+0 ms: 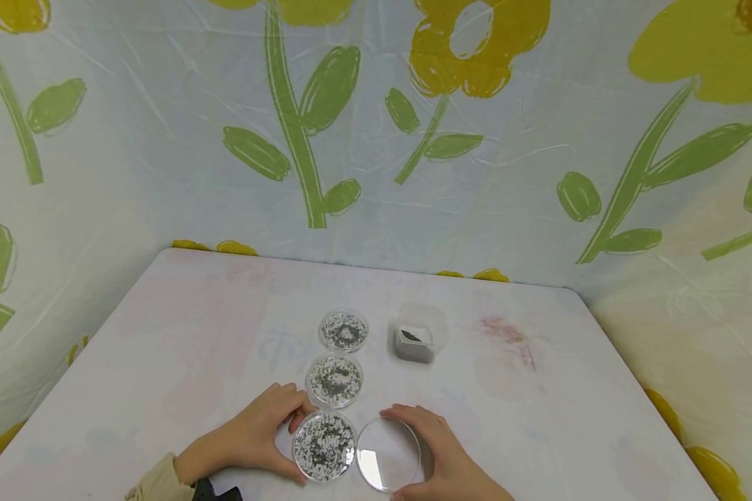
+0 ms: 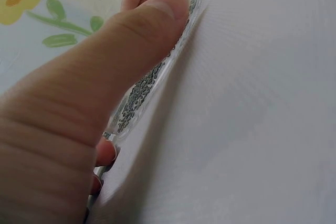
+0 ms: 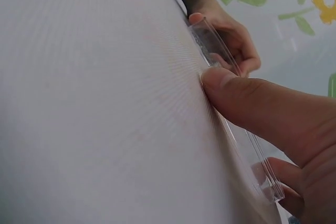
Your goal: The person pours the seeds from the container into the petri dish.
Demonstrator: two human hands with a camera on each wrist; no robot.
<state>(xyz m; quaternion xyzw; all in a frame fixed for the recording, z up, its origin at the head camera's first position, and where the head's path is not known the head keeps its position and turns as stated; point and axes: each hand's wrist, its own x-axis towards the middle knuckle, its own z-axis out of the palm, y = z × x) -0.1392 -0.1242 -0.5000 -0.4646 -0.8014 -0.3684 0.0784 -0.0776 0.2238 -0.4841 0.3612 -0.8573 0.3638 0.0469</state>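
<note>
Near the front of the table, my left hand (image 1: 260, 431) holds a round petri dish (image 1: 324, 445) of small dark and white bits by its rim. In the left wrist view the thumb (image 2: 147, 27) lies on the dish's near edge, and fingertips show at the far side. My right hand (image 1: 435, 456) grips a clear, empty-looking petri dish (image 1: 388, 452) between thumb and fingers, right beside the filled one. Its clear wall (image 3: 262, 169) stands edge-on in the right wrist view; I cannot tell whether it is a dish or only a lid.
Behind the held dish, two more petri dishes (image 1: 335, 380) with dark and white bits stand in a row, the farther one (image 1: 343, 330) smaller in view. To their right is a clear square tub (image 1: 418, 334) with dark material inside. Flower-printed cloth (image 1: 376, 139) hangs around the white table (image 1: 539, 417).
</note>
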